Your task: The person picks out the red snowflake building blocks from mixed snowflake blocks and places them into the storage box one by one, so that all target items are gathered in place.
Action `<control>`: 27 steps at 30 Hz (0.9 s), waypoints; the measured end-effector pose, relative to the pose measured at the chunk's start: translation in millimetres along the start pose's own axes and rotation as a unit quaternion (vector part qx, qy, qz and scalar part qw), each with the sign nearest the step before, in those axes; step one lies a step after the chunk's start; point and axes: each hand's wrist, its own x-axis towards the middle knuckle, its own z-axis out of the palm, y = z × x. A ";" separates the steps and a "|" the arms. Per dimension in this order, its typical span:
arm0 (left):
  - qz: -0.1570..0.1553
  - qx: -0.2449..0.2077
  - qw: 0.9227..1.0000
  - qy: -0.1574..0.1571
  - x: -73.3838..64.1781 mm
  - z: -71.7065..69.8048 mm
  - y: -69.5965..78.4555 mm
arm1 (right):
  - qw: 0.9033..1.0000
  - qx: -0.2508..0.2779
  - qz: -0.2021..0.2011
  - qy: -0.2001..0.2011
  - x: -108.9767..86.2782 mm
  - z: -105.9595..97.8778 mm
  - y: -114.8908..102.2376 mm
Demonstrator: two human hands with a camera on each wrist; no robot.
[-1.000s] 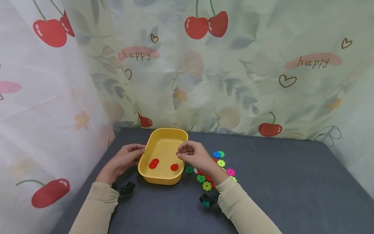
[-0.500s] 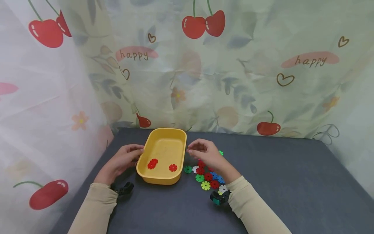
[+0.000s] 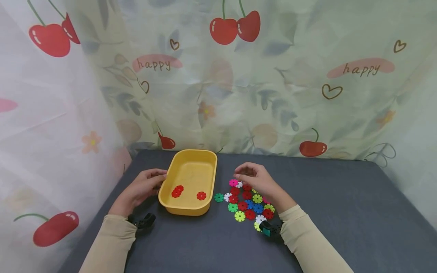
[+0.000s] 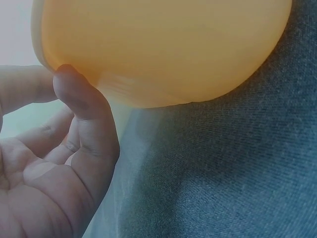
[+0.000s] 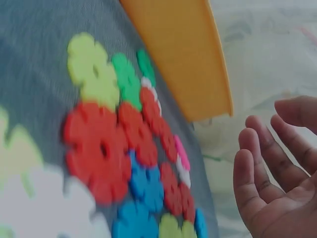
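My left hand (image 3: 145, 186) is at the left side of a yellow plastic tray (image 3: 192, 211). In the left wrist view its thumb (image 4: 81, 96) and index finger pinch the tray at the rim. Inside the tray lie overlapping red flower-shaped discs (image 3: 177, 191) and a single red disc (image 3: 201, 195). To the right, my right hand (image 3: 257, 180) hovers over the far part of a loose group of notched flower discs (image 3: 250, 214) in red, blue, green, yellow, white and pink. The right wrist view shows its fingers loosely bent with nothing between them.
A dark grey cloth (image 3: 341, 212) covers the table. Behind it hangs a curtain (image 3: 273, 87) printed with cherries, and another curtain side (image 3: 51, 125) stands at the left. A green disc (image 3: 219, 197) lies near the tray's right wall.
My right hand has moved right, from above the tray to above the loose discs. The left hand stays at the tray's left side, and the red discs inside lie as before.
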 end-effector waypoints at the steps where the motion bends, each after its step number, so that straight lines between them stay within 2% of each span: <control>1: -0.001 -0.002 1.000 0.002 0.3 -0.1 0.4 | 1.000 0.000 0.001 -0.001 0.1 -2.7 1.3; 6: 0.005 -0.002 1.000 0.001 -0.4 -1.1 2.2 | 1.000 0.002 0.002 -0.009 2.9 -15.3 8.0; 13: 0.006 -0.002 1.000 0.001 -2.0 -1.1 4.9 | 0.999 -0.030 0.003 -0.010 4.5 -26.2 14.0; 27: 0.008 -0.005 1.000 -0.004 -2.2 -0.5 1.6 | 0.995 -0.085 0.016 -0.044 1.1 -32.2 33.1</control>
